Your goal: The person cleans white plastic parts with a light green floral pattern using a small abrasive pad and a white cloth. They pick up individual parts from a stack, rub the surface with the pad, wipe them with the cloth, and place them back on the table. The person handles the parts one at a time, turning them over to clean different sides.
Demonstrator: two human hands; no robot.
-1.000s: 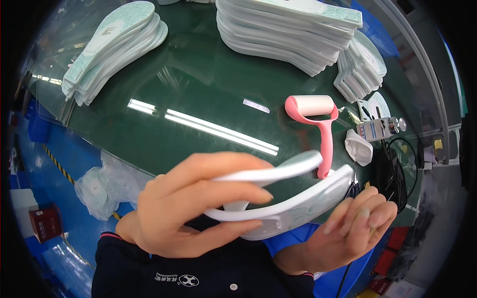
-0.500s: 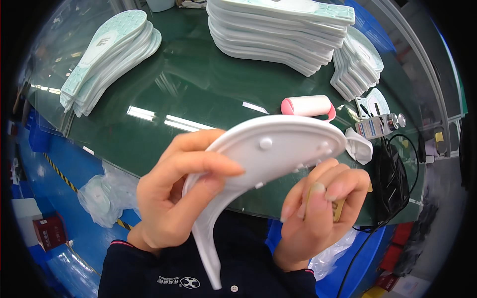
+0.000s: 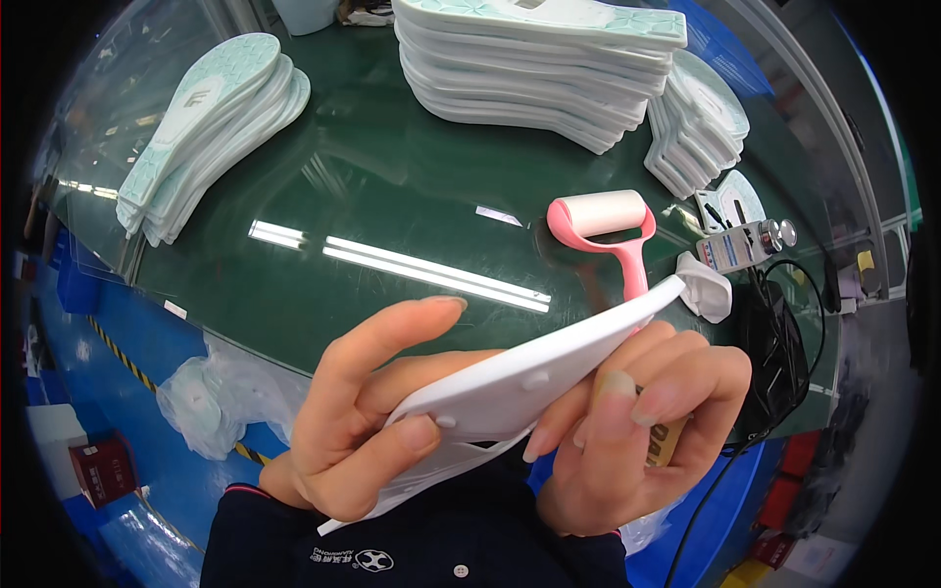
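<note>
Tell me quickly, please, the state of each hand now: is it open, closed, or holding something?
Left hand: holding a curved white piece.
Right hand: closed, holding a small tan object, mostly hidden.

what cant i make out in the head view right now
All in the head view:
The white panel's far face: turned away from the camera.
The tan piece's full shape: mostly hidden by the right hand's fingers.
The pink roller's handle end: hidden behind the white panel and hand.
The large stack's top: partly cut off by the upper edge.
The pale bucket's rim: cut off there too.
</note>
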